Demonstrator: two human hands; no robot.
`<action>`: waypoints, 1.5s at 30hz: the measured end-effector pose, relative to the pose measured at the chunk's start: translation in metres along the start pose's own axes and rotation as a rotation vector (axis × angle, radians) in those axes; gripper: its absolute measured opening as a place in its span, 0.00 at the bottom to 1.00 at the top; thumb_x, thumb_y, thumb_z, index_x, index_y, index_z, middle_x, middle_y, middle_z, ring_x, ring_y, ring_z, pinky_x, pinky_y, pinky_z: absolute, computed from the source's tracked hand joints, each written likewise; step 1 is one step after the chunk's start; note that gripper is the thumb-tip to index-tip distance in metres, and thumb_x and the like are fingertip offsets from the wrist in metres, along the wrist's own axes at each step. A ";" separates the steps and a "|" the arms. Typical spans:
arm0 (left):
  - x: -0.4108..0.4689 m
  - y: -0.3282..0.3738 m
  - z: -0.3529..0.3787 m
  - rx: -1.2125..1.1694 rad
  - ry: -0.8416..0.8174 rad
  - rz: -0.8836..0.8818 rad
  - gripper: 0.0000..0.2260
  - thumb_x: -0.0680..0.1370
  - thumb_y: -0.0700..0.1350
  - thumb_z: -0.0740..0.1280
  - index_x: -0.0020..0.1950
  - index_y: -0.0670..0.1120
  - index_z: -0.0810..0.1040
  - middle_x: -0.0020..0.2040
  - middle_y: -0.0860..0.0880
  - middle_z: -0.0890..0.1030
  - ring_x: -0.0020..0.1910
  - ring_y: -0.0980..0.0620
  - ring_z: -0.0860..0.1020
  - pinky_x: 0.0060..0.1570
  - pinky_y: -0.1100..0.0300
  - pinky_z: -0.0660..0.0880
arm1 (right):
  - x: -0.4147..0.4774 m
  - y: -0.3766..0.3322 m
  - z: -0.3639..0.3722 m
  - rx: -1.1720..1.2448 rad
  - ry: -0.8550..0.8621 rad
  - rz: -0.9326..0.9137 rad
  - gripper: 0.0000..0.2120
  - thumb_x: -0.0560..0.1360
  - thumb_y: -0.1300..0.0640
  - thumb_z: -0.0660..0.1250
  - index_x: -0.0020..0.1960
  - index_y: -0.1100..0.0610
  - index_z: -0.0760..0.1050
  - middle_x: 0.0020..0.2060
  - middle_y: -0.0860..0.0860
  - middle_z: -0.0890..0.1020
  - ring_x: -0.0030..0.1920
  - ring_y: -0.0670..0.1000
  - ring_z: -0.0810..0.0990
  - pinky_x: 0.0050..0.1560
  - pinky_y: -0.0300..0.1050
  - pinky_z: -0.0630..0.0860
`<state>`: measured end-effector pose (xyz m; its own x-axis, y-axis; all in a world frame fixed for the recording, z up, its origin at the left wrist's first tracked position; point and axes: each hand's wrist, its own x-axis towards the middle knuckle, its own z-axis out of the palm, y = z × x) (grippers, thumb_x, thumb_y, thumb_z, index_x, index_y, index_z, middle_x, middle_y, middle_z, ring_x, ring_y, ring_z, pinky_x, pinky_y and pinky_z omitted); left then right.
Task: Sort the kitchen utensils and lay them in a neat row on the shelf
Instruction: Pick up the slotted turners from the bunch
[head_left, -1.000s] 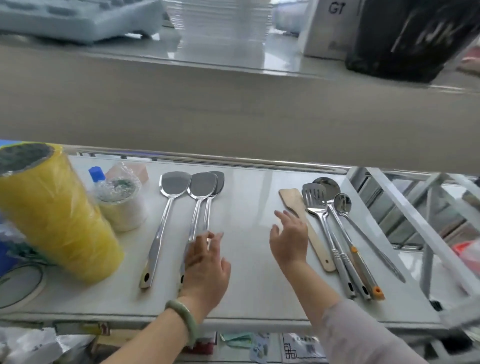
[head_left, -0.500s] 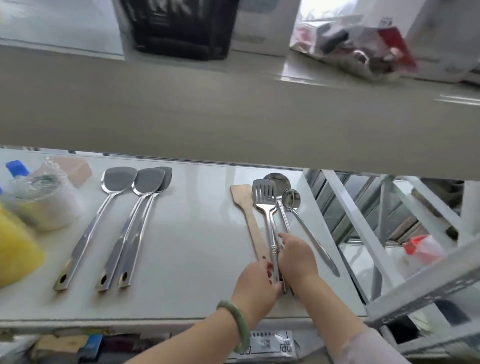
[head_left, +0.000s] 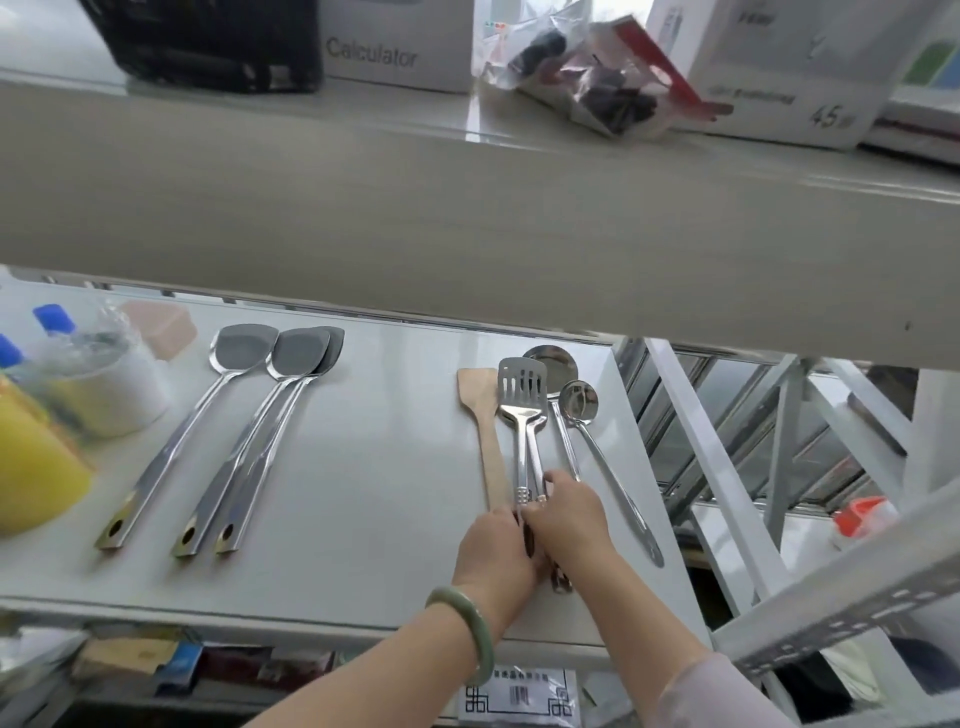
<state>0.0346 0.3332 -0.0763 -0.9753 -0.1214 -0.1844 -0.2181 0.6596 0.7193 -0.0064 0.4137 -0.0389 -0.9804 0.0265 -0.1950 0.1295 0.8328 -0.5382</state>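
Two hands: my left hand (head_left: 496, 545) and right hand (head_left: 569, 514) both grip the slotted turner (head_left: 522, 395) handles, fingers closed narrow.
Location: right end of shelf (head_left: 374, 467), between wooden spatula (head_left: 485, 415) and ladle (head_left: 582, 402).
Risk: overlapped handles may drag neighbours askew, I judge.

White metal shelving unit (head_left: 727, 467) with perforated uprights; glossy shelf board (head_left: 363, 493); upper shelf (head_left: 467, 218) above; even daylight.
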 end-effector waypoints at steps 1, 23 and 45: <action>0.000 -0.001 -0.002 -0.032 -0.007 -0.004 0.12 0.67 0.53 0.66 0.42 0.46 0.78 0.39 0.46 0.82 0.39 0.46 0.80 0.37 0.55 0.76 | 0.000 0.000 0.000 0.035 0.002 0.001 0.16 0.71 0.59 0.64 0.57 0.62 0.73 0.51 0.60 0.80 0.49 0.59 0.76 0.47 0.46 0.71; -0.012 -0.093 -0.106 -0.095 0.327 0.030 0.18 0.75 0.39 0.60 0.65 0.41 0.69 0.50 0.43 0.78 0.43 0.49 0.71 0.44 0.60 0.67 | -0.003 -0.089 0.073 0.181 0.204 -0.198 0.04 0.70 0.63 0.59 0.37 0.57 0.66 0.31 0.53 0.72 0.33 0.55 0.68 0.31 0.43 0.58; 0.008 -0.122 -0.138 0.570 0.149 -0.097 0.26 0.78 0.52 0.55 0.75 0.44 0.56 0.63 0.44 0.67 0.61 0.46 0.71 0.61 0.55 0.68 | 0.011 -0.091 0.090 0.037 0.129 -0.152 0.18 0.76 0.55 0.61 0.64 0.60 0.72 0.58 0.58 0.73 0.62 0.59 0.69 0.65 0.47 0.64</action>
<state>0.0485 0.1489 -0.0732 -0.9551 -0.2767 -0.1057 -0.2939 0.9295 0.2229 -0.0158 0.2881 -0.0657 -0.9997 -0.0253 -0.0036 -0.0185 0.8118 -0.5836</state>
